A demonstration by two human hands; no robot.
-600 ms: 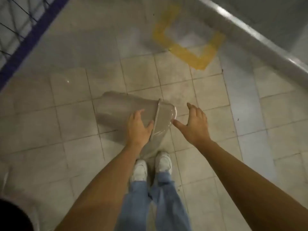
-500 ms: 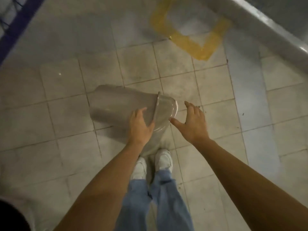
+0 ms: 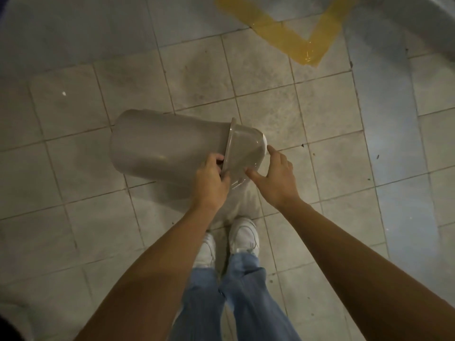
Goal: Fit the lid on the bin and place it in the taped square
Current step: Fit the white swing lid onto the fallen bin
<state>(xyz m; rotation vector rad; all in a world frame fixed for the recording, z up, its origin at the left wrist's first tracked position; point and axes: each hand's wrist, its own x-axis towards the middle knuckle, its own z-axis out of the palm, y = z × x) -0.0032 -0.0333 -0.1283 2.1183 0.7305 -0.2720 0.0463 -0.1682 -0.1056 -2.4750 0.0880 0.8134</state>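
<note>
A grey plastic bin [image 3: 162, 148] is held on its side above the tiled floor, its base pointing left. A domed grey lid [image 3: 243, 148] sits on its mouth at the right end. My left hand [image 3: 211, 178] grips the rim where bin and lid meet. My right hand [image 3: 275, 175] rests on the lid's dome with fingers spread, thumb and forefinger touching it. The yellow taped square [image 3: 290, 33] lies on the floor at the top right, partly cut off by the frame edge.
A pale raised ledge [image 3: 438, 28] runs along the top right beside the taped square. My white shoes [image 3: 243, 239] and jeans stand directly below the bin. Grey floor tiles [image 3: 320, 134] lie between the bin and the tape.
My right hand has moved left from beside the lid onto its dome. The view has tilted down, so the tape sits higher in the frame. My left hand keeps its grip.
</note>
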